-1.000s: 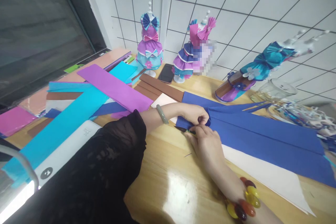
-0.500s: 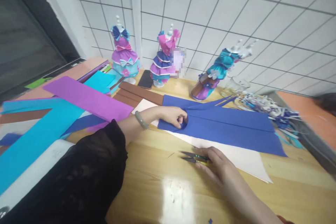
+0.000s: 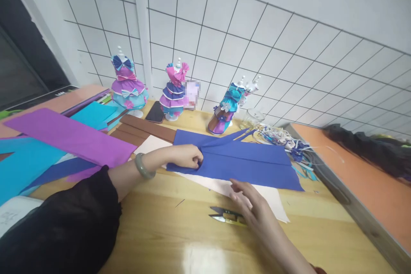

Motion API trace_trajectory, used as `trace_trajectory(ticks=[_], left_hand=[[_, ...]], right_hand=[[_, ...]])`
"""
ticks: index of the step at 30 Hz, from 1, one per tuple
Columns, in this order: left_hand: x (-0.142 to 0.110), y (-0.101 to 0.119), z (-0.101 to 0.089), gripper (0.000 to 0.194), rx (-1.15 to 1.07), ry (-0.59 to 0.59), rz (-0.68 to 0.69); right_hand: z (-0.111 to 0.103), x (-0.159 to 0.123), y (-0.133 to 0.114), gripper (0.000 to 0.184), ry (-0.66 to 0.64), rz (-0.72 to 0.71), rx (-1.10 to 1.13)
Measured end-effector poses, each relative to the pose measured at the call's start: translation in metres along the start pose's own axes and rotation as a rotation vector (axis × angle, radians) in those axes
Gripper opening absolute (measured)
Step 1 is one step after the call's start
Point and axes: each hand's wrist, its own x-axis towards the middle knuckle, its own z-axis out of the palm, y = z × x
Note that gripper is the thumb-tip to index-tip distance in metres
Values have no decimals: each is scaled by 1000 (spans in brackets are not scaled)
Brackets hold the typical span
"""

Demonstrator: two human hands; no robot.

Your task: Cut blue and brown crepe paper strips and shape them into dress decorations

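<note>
Left hand: clenched on blue fabric, mid-table
Right hand: released, fingers parted, just beside the snips
Glass container: far side, contents unclear
Tabletop: wood showing near, out to the right edge

You face a white gridded wall up top; your wooden tabletop reflects light at bottom centre.

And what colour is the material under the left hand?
Deep blue; the material shows best in the head view.
</note>
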Motion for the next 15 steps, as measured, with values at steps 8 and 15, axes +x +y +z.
trace_trajectory(ticks=[8, 15], left_hand=[[-9, 59, 22, 26, 271, 56, 189], [-14, 73, 29, 36, 253, 4, 156]], right_hand=[[6, 66, -9, 52, -108, 42, 230], [8, 80, 6, 46, -141, 46, 53]])
